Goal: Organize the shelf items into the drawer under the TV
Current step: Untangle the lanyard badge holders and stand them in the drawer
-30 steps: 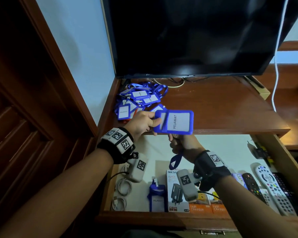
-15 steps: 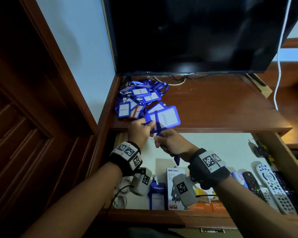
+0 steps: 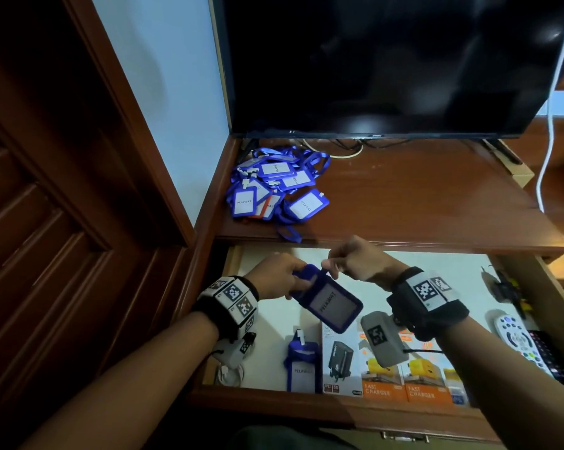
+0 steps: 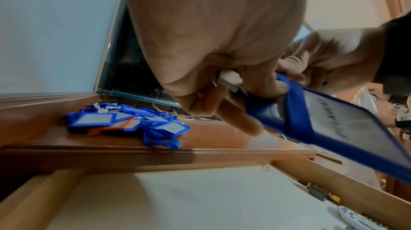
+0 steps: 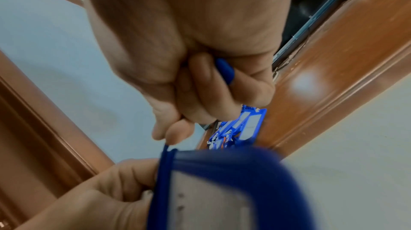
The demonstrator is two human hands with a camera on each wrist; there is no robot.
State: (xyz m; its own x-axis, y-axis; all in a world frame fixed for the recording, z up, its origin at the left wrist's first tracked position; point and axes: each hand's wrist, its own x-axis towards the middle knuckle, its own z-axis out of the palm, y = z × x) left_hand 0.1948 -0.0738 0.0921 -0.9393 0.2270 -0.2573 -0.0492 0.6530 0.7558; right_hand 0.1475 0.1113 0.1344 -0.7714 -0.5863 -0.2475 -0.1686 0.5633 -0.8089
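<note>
shelf [image 3: 404, 203]: badge pile [image 3: 270, 186], TV [image 3: 381, 60] | drawer [image 3: 339, 407]: charger boxes [image 3: 384, 368], remotes [image 3: 517, 339]

Your left hand [image 3: 275, 276] and right hand [image 3: 355, 259] meet in front of you, forearms angled inward, both wrists wearing marker bands. Fingers of each hand are curled, pinching the same badge holder [image 3: 331, 302] between them.

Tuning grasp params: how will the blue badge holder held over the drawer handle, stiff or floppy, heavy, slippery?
Badge holder likely semi-stiff: it keeps flat though both hands, left hand and right hand, grip only its top end. Probably light, held by fingertips. Its lanyard, bunched in the right hand, looks floppy and may snag.
</note>
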